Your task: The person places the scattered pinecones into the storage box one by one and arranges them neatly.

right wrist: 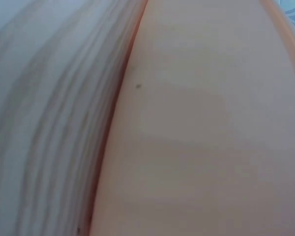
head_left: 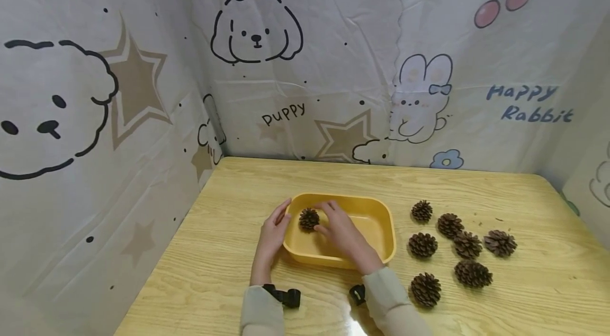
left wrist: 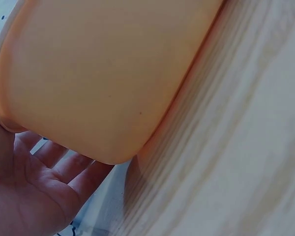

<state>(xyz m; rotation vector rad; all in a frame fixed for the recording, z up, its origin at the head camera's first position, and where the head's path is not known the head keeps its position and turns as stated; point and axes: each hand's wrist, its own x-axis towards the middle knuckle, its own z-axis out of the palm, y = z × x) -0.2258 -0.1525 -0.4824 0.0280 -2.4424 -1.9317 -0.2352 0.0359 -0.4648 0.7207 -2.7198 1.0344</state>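
Note:
A yellow rectangular tray [head_left: 371,223] stands on the table with one pine cone [head_left: 308,219] inside, near its left end. My left hand [head_left: 272,231] holds the tray's left end, its fingers along the outer wall and the thumb at the rim. In the left wrist view the palm of this left hand [left wrist: 44,191] faces the tray wall [left wrist: 103,83]. Over the tray, my right hand [head_left: 342,229] has its fingers and thumb spread beside the pine cone; contact is unclear. The right wrist view shows the tray's outer wall [right wrist: 196,128], with the hand out of sight.
Several more pine cones [head_left: 467,245] lie on the wooden table [head_left: 214,278] to the right of the tray, one of them [head_left: 425,290] near my right sleeve. Small brown bits lie behind them. Printed cloth [head_left: 305,82] hangs at the back and left edges.

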